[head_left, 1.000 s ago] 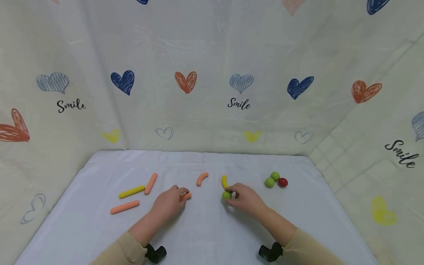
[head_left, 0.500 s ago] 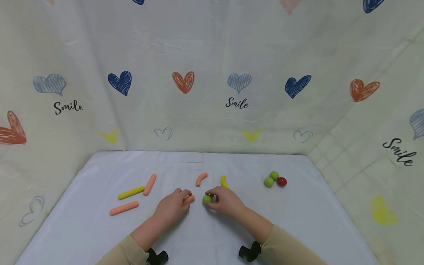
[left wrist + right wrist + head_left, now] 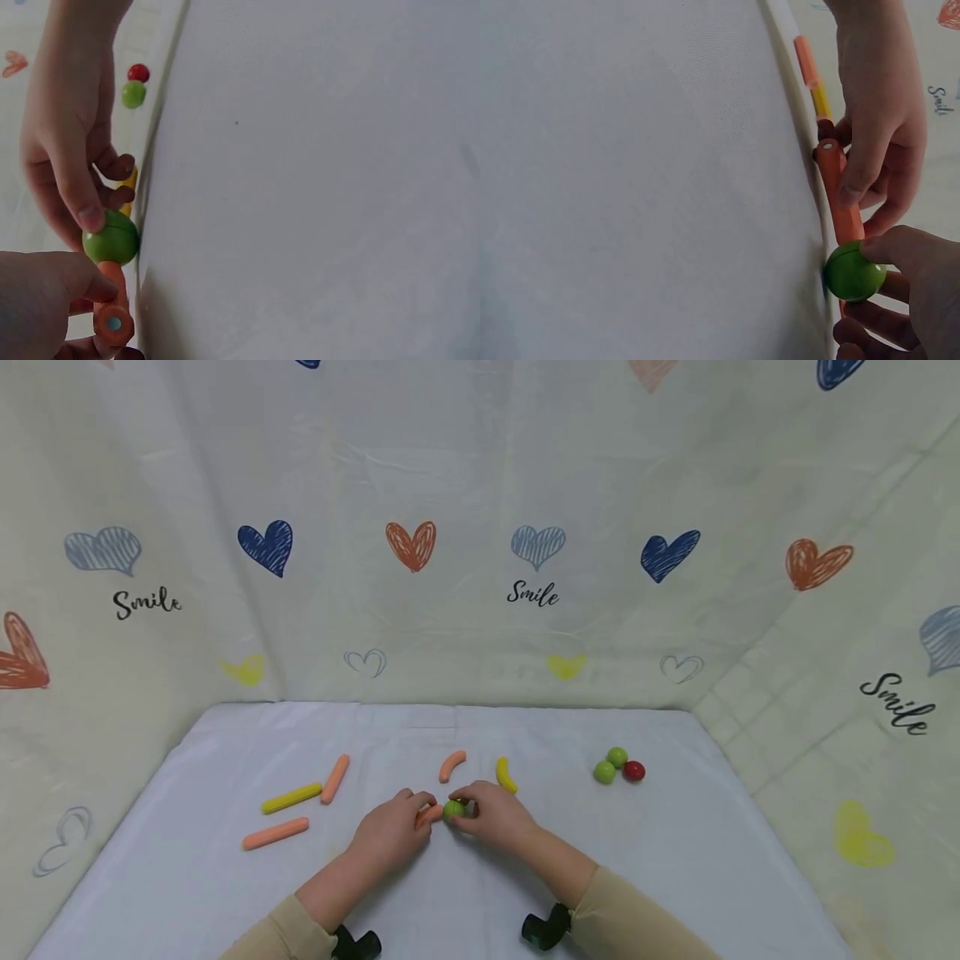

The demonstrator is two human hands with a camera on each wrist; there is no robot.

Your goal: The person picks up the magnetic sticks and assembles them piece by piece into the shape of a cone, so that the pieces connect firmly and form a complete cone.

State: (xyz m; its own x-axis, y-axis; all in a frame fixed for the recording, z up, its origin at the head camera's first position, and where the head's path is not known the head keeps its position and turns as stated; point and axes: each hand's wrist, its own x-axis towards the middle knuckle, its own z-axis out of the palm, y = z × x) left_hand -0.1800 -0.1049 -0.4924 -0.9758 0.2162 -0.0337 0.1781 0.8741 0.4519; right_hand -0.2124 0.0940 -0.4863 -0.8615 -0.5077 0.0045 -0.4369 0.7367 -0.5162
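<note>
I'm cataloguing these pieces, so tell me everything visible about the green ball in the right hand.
The green ball is round, smooth and slightly glossy, perhaps painted wood or plastic, with a thin dark groove across it. The right hand pinches it. It meets one end of the orange piece held by the left hand; whether they are joined cannot be told, nor whether it touches the white tabletop.

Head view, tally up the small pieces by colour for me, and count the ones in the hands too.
Orange pieces: 4, one held in the left hand
Green balls: 3, one held in the right hand
Yellow pieces: 2
Red ball: 1
Total: 10
</note>
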